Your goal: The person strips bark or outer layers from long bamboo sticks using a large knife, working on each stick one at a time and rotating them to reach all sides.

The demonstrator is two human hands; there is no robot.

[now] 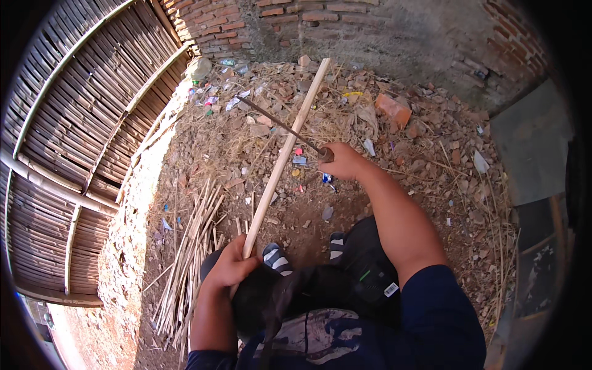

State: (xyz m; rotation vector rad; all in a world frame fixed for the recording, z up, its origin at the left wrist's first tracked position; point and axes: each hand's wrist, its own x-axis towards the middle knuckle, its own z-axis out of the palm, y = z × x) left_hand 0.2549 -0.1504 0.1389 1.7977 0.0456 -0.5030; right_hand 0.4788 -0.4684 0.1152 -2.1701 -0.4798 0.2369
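Note:
My left hand (232, 266) is closed around the lower end of a long pale wooden strip (275, 176), probably bamboo, beside my left knee. The strip slants up and away to the right, its far end over the rubble near the wall. In my right hand (346, 161) is the wooden handle of a long-bladed knife (269, 116). Its dark, narrow blade points to the far left and crosses the strip at about its middle. Whether the blade touches the strip, I cannot tell.
Many thin sticks (185, 265) lie in a pile at my left. Rubble, straw and litter cover the ground, with a broken orange brick (393, 110) at the far right. A brick wall (394, 37) stands ahead and a slatted bamboo panel (80, 92) at the left.

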